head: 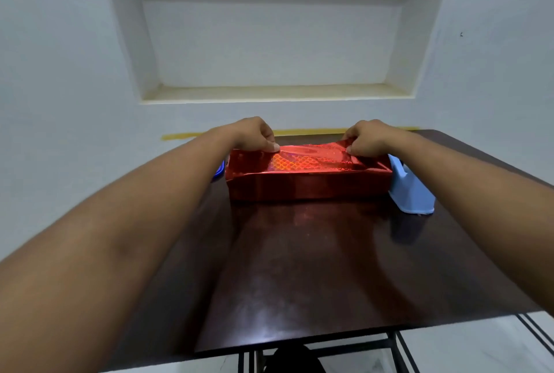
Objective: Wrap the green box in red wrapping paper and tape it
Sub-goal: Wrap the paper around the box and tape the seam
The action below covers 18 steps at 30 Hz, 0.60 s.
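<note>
Near: bare dark table [314,267]. Mid-far: box hidden under red wrapping paper [308,183]. I see left hand [254,135] and right hand [364,140] pinching far flap, fingers curled. Risk: uneven pull tears foil; releasing for blue tape dispenser [412,189] lets flap spring open.

Shiny red wrapping paper [308,176] hides the box entirely. A dark blue object [219,171] shows only a sliver behind the left forearm [168,192], unidentifiable.
</note>
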### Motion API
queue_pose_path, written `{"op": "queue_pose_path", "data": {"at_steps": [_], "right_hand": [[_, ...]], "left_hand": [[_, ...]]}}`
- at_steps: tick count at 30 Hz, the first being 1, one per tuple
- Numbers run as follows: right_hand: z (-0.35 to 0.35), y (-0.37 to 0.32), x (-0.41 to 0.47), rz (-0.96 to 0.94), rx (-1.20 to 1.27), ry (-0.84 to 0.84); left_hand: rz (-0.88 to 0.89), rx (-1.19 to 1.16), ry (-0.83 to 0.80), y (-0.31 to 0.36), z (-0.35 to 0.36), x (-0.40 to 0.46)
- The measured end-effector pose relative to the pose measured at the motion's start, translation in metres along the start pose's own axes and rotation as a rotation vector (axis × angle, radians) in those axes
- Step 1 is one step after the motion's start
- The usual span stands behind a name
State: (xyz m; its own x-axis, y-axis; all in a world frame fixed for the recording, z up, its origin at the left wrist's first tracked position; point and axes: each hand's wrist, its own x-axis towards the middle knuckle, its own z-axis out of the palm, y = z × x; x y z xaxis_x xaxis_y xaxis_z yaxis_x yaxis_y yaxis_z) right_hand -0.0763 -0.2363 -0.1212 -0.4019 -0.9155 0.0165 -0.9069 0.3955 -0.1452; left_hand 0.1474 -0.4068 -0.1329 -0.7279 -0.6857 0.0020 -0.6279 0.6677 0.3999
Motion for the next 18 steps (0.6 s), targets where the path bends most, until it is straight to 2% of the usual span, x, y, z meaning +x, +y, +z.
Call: {"op": "queue_pose_path", "data": {"at_steps": [3, 5, 8, 10, 15, 18], "right_hand": [[-0.001, -0.008, 0.007, 0.029, -0.126, 0.046], [0.0, -0.019, 0.011, -0.062, -0.138, 0.094], [0.005, -0.031, 0.02, -0.224, 0.086, -0.044], [0.009, -0.032, 0.024, -0.261, 0.109, -0.17], [0.006, -0.021, 0.028, -0.32, 0.102, -0.183], [0.004, -0.018, 0.022, -0.285, 0.198, -0.277]], "left_hand": [[0.029, -0.023, -0.021, -0.007, -0.001, 0.007], [0.036, -0.032, 0.0, -0.011, -0.001, 0.013], [0.049, -0.017, 0.01, -0.012, -0.002, 0.018], [0.063, -0.01, -0.002, -0.012, -0.002, 0.022], [0.139, -0.017, -0.053, -0.014, 0.002, 0.036], [0.214, -0.018, -0.121, -0.005, 0.007, 0.042]]}}
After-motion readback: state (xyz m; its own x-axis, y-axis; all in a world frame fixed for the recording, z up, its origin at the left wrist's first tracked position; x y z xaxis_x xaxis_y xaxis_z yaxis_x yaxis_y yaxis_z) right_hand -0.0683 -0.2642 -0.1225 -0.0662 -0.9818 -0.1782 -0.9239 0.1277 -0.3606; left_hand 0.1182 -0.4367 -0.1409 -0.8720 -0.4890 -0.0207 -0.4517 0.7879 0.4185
